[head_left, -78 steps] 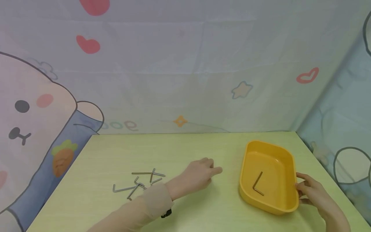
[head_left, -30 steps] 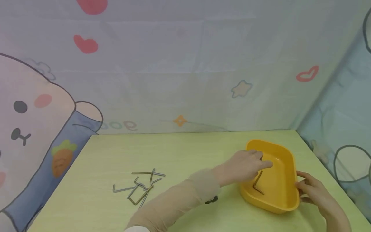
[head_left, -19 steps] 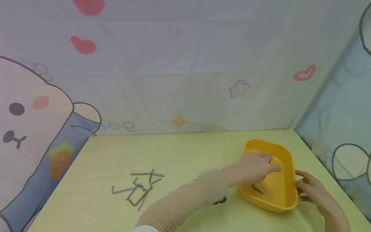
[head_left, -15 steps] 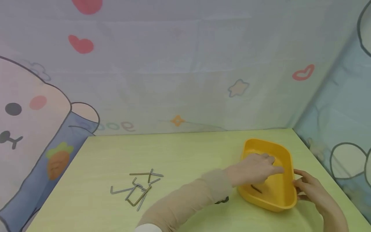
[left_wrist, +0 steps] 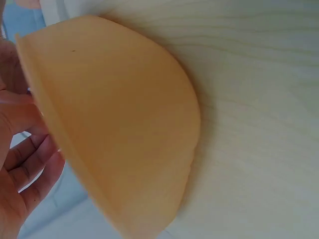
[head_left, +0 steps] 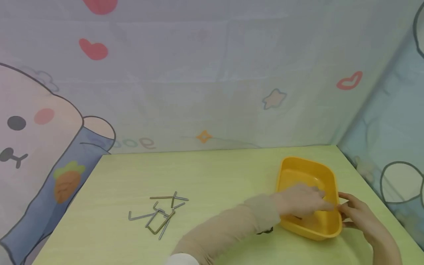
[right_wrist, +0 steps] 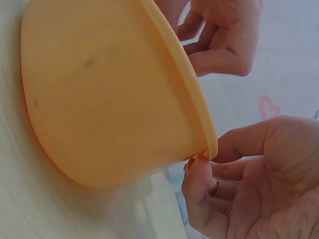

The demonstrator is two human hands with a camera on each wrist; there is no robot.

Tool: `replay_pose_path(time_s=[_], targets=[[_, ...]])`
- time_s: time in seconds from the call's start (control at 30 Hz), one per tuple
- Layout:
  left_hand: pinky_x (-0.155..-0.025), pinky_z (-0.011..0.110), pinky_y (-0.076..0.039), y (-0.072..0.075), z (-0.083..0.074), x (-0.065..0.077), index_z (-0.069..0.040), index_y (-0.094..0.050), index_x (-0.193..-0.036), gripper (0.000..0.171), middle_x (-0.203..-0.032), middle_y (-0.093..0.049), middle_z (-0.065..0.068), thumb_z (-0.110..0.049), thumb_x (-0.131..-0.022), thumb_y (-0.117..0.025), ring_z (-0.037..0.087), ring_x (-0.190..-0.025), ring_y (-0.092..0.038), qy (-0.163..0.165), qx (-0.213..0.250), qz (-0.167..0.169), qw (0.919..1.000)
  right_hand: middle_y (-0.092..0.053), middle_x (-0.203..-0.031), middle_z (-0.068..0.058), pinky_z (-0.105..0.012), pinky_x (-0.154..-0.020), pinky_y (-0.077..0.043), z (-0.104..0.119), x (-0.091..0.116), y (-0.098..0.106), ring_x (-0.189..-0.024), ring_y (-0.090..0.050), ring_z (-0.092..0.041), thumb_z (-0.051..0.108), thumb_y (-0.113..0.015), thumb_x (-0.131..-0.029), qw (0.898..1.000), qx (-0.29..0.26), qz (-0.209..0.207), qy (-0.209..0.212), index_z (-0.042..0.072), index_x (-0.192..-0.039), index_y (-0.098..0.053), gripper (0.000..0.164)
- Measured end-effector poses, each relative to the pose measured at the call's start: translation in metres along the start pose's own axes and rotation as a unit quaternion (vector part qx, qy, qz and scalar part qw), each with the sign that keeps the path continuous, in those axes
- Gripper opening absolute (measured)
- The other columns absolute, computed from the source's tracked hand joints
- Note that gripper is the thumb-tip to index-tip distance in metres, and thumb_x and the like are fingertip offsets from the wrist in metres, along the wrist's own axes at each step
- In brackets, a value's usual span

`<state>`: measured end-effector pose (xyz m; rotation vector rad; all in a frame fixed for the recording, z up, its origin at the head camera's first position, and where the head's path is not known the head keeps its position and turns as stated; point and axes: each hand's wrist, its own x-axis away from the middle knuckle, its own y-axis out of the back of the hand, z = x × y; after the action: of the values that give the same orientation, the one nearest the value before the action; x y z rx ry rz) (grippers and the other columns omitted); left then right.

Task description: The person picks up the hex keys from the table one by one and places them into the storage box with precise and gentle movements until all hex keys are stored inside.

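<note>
In the head view, my left hand [head_left: 303,200] reaches down into the yellow tray [head_left: 299,230], blurred by motion. Its fingers are partly curled; whether they hold something is hidden. Beneath it shows the end of a hex key [head_left: 296,217] on the tray floor. My right hand [head_left: 361,215] grips the tray's right rim, thumb and fingers on either side, as the right wrist view shows on the tray rim [right_wrist: 212,142]. The left wrist view sees my left hand [left_wrist: 25,164] beyond the tray's near wall [left_wrist: 119,119].
Several loose hex keys [head_left: 154,232], silver and brass-coloured, lie crossed on the left half of the pale table [head_left: 225,173]. Behind it hangs a printed cloth [head_left: 172,73], and another cloth [head_left: 397,121] borders the right side.
My left hand has travelled right from over the table into the tray, lately shifting further right and slightly down. It now covers most of the hex key there. My right hand keeps its grip.
</note>
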<state>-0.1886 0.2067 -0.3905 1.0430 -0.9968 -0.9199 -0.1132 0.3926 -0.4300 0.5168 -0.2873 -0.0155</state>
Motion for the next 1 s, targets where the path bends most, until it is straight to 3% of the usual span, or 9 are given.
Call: replay_pose_path(time_s=[0.2,0.47,0.7,1.0], targets=[[-0.066,0.016,-0.044,-0.014,0.0,-0.004,-0.043,-0.045,-0.135,0.042,-0.118,-0.058,-0.011,-0.021,-0.1,-0.05,0.005,-0.098,-0.057,-0.022,-0.026,-0.006,0.9994,-0.053,-0.086,0.002,-0.027,-0.067,-0.055,0.001,0.0,0.0,-0.072,-0.058,-0.004,0.014,-0.037,-0.101,1.0,-0.003,0.005,-0.007,-0.014,-0.145,-0.013,0.057],[-0.081,0.018,-0.048,-0.026,0.001,-0.015,-0.044,-0.045,-0.137,0.039,-0.122,-0.057,-0.012,-0.026,-0.103,-0.04,0.004,-0.104,-0.056,-0.016,-0.011,0.024,0.9995,-0.054,-0.087,0.002,-0.027,-0.067,-0.056,0.003,0.0,0.001,-0.072,-0.059,-0.005,0.014,-0.036,-0.101,1.0,-0.001,0.007,-0.012,-0.014,-0.145,-0.012,0.058],[-0.079,0.016,-0.045,-0.038,0.0,-0.021,-0.045,-0.048,-0.133,0.037,-0.112,-0.058,-0.015,-0.025,-0.104,-0.039,0.002,-0.096,-0.052,-0.019,-0.033,0.027,0.9989,-0.054,-0.086,0.002,-0.027,-0.067,-0.055,0.002,-0.001,0.001,-0.072,-0.059,-0.005,0.014,-0.037,-0.1,1.0,-0.002,0.006,-0.011,-0.014,-0.144,-0.013,0.057],[-0.074,0.015,-0.042,-0.038,-0.001,-0.022,-0.042,-0.052,-0.127,0.034,-0.105,-0.055,-0.015,-0.021,-0.101,-0.046,0.002,-0.092,-0.05,-0.019,-0.035,0.034,0.9986,-0.053,-0.086,0.002,-0.027,-0.067,-0.056,0.001,-0.001,0.001,-0.071,-0.059,-0.005,0.014,-0.036,-0.1,1.0,-0.002,0.004,-0.008,-0.014,-0.144,-0.013,0.057]])
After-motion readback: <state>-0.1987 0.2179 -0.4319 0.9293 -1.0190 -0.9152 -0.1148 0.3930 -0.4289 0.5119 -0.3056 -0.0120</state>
